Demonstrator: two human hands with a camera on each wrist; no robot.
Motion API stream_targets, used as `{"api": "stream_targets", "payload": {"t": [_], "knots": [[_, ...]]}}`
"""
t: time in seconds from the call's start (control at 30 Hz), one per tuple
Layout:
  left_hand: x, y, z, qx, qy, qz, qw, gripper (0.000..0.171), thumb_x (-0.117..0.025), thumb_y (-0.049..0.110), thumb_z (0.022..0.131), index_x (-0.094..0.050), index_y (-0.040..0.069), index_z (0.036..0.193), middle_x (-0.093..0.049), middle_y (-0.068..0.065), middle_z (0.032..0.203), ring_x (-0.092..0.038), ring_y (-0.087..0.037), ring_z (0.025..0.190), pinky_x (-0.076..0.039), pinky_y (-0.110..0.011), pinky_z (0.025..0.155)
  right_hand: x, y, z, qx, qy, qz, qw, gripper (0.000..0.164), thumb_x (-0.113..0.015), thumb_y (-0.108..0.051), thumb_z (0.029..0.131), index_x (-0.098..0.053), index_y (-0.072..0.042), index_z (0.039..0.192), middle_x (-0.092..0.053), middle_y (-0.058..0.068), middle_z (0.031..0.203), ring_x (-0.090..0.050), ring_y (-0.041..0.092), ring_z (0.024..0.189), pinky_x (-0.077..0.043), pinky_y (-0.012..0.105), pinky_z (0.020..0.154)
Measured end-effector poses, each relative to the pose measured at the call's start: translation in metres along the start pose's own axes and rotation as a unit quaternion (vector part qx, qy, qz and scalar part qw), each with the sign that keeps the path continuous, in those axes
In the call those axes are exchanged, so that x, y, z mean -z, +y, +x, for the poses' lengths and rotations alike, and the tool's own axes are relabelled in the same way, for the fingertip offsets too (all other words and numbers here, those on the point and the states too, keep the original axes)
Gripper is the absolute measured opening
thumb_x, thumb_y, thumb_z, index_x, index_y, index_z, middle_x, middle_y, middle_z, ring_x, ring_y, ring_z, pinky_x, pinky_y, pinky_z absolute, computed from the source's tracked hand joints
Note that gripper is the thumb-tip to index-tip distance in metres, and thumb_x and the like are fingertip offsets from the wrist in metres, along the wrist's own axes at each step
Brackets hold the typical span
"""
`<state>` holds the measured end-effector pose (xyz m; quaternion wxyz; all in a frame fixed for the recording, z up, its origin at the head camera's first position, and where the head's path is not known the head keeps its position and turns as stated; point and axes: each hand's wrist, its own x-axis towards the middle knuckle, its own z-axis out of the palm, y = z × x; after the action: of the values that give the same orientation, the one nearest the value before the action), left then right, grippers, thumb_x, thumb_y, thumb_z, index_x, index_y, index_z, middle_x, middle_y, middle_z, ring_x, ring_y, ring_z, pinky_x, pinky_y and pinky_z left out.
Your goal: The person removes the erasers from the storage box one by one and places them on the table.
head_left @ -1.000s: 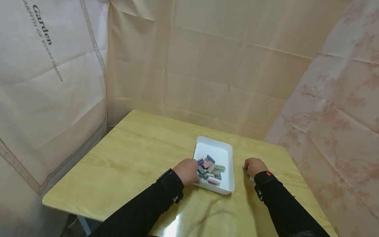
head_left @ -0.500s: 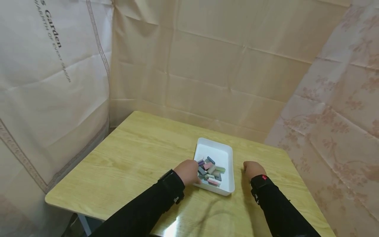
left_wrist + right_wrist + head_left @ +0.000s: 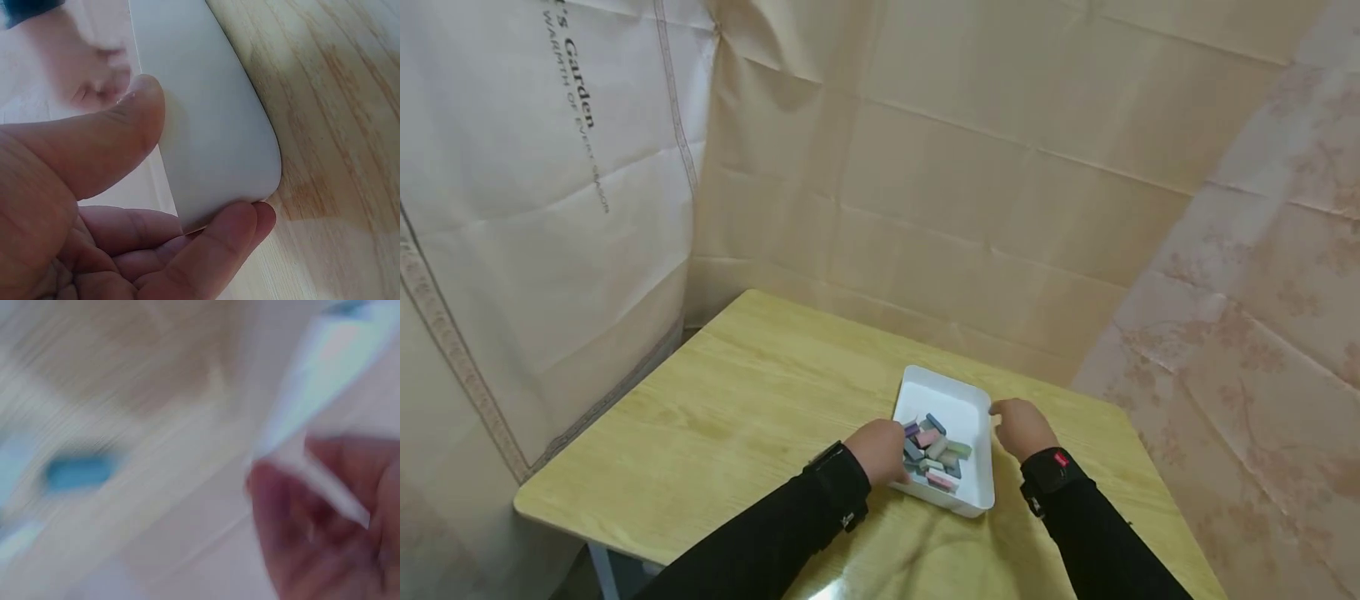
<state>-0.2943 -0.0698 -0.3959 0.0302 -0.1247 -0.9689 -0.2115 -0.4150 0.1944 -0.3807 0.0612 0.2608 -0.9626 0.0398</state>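
A shallow white tray stands on the table, and small rectangular blocks in pink, grey-blue, green and purple lie heaped in its near-left part. My left hand holds the tray at that side. In the left wrist view its thumb lies on the wall and the other fingers curl at the corner. My right hand is at the tray's right rim, fingers bent. The right wrist view is blurred; I cannot tell whether its fingers hold anything.
A blurred blue block and paler patches show on the table in the right wrist view; the right arm hides that spot from the head view. The wooden table stands before beige hanging cloth, with a flowered cloth on the right.
My right hand has moved left from the table beside the tray to the tray's right rim. The left hand keeps its hold. The head view has tilted slightly.
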Motion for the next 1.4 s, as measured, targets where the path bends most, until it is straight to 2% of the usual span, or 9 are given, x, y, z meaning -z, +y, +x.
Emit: {"api": "stream_targets", "payload": {"t": [0.13, 0.3, 0.4, 0.5, 0.63, 0.77, 0.93, 1.17, 1.4], "knots": [[0.001, 0.004, 0.002, -0.006, 0.009, 0.004, 0.9999, 0.043, -0.096, 0.032, 0.077, -0.061, 0.01, 0.067, -0.056, 0.004, 0.067, -0.047, -0.011, 0.061, -0.047, -0.027, 0.067, 0.003, -0.037, 0.014, 0.052, -0.049, 0.053, 0.996, 0.018, -0.076, -0.001, 0.091, -0.079, -0.001, 0.109, -0.078, 0.014, 0.103, -0.072, 0.028, 0.093, -0.06, 0.047, 0.085], [-0.004, 0.008, 0.001, -0.013, 0.005, -0.002, 0.9999, 0.044, -0.096, 0.032, 0.077, -0.058, 0.012, 0.065, -0.052, 0.006, 0.065, -0.044, -0.01, 0.061, -0.044, -0.026, 0.065, -0.006, -0.051, 0.014, -0.017, -0.108, 0.061, 0.992, 0.013, -0.071, 0.0, 0.092, -0.081, -0.003, 0.1, -0.078, 0.008, 0.096, -0.064, 0.017, 0.075, -0.055, 0.033, 0.066], [-0.005, 0.01, -0.001, -0.013, 0.003, -0.003, 0.9999, 0.045, -0.096, 0.032, 0.077, -0.058, 0.012, 0.063, -0.051, 0.006, 0.063, -0.044, -0.01, 0.06, -0.044, -0.026, 0.064, -0.009, -0.051, 0.01, -0.027, -0.128, 0.069, 0.989, 0.014, -0.07, 0.0, 0.092, -0.082, -0.004, 0.097, -0.077, 0.007, 0.093, -0.062, 0.015, 0.072, -0.052, 0.03, 0.062], [-0.002, 0.011, -0.001, -0.011, 0.005, 0.0, 0.9999, 0.044, -0.097, 0.031, 0.077, -0.06, 0.011, 0.064, -0.052, 0.006, 0.064, -0.046, -0.011, 0.06, -0.045, -0.027, 0.065, -0.008, -0.046, 0.009, 0.002, -0.125, 0.068, 0.99, 0.011, -0.074, 0.0, 0.09, -0.081, -0.006, 0.094, -0.076, 0.005, 0.09, -0.062, 0.014, 0.074, -0.053, 0.031, 0.063], [-0.001, 0.013, 0.001, -0.009, 0.006, 0.002, 0.9999, 0.042, -0.096, 0.031, 0.076, -0.062, 0.01, 0.067, -0.054, 0.005, 0.065, -0.047, -0.011, 0.061, -0.046, -0.027, 0.065, -0.004, -0.038, 0.002, 0.027, -0.078, 0.056, 0.995, 0.009, -0.078, -0.003, 0.09, -0.08, -0.009, 0.097, -0.075, 0.003, 0.089, -0.062, 0.014, 0.076, -0.055, 0.034, 0.069], [-0.001, 0.012, 0.002, -0.011, 0.008, -0.002, 0.9999, 0.041, -0.096, 0.031, 0.076, -0.062, 0.011, 0.067, -0.057, 0.005, 0.067, -0.048, -0.011, 0.062, -0.048, -0.027, 0.067, 0.011, -0.027, -0.017, 0.005, -0.018, 0.061, 0.998, 0.013, -0.076, -0.003, 0.093, -0.08, -0.008, 0.104, -0.075, 0.005, 0.091, -0.063, 0.016, 0.078, -0.055, 0.038, 0.073], [0.004, 0.004, 0.004, -0.01, 0.007, -0.01, 0.9999, 0.04, -0.095, 0.029, 0.078, -0.061, 0.011, 0.067, -0.057, 0.004, 0.068, -0.048, -0.012, 0.062, -0.049, -0.029, 0.068, 0.027, -0.002, -0.053, -0.053, 0.013, 0.072, 0.996, 0.009, -0.076, -0.003, 0.093, -0.079, -0.006, 0.101, -0.074, 0.006, 0.089, -0.064, 0.018, 0.075, -0.055, 0.04, 0.069], [0.003, -0.003, 0.002, -0.004, 0.003, -0.038, 0.9993, 0.04, -0.095, 0.024, 0.077, -0.059, 0.01, 0.067, -0.054, 0.003, 0.068, -0.045, -0.013, 0.062, -0.045, -0.029, 0.065, 0.009, 0.035, -0.098, -0.138, -0.048, 0.068, 0.987, 0.007, -0.073, -0.001, 0.092, -0.077, -0.006, 0.095, -0.074, 0.006, 0.09, -0.061, 0.017, 0.069, -0.053, 0.04, 0.066], [-0.001, -0.004, 0.003, 0.004, 0.004, -0.044, 0.999, 0.038, -0.095, 0.024, 0.077, -0.061, 0.008, 0.071, -0.056, 0.002, 0.07, -0.046, -0.013, 0.063, -0.044, -0.029, 0.065, -0.007, 0.045, -0.114, -0.171, -0.095, 0.097, 0.976, 0.01, -0.075, 0.001, 0.087, -0.069, -0.008, 0.085, -0.07, 0.005, 0.086, -0.059, 0.02, 0.069, -0.05, 0.036, 0.063]]}}
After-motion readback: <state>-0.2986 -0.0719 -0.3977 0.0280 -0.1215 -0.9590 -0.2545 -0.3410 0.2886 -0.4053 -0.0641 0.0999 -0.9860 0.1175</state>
